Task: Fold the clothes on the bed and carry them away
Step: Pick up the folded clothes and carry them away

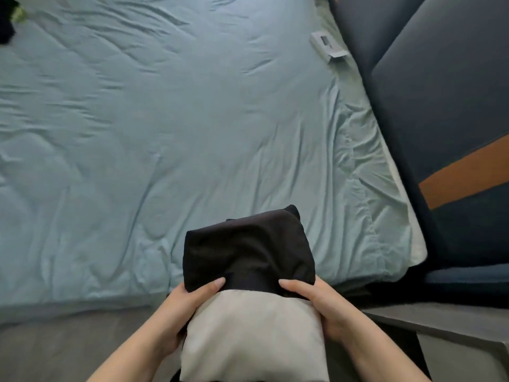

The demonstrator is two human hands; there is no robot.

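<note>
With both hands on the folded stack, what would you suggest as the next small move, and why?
Probably carry the stack off, kept level: the left hand and right hand grip its sides, with the black garment folded atop the white garment. A dark item lies far off on the bed for later.

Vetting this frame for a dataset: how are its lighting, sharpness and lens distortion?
Head view: soft, dim, even light, no glare; the black garment shows little fold detail; wide-angle distortion bends the bed sheet edges; left hand and right hand look slightly soft.

Folded black garment (248, 249) atop folded white garment (253, 334), over bed (165, 133)
</note>
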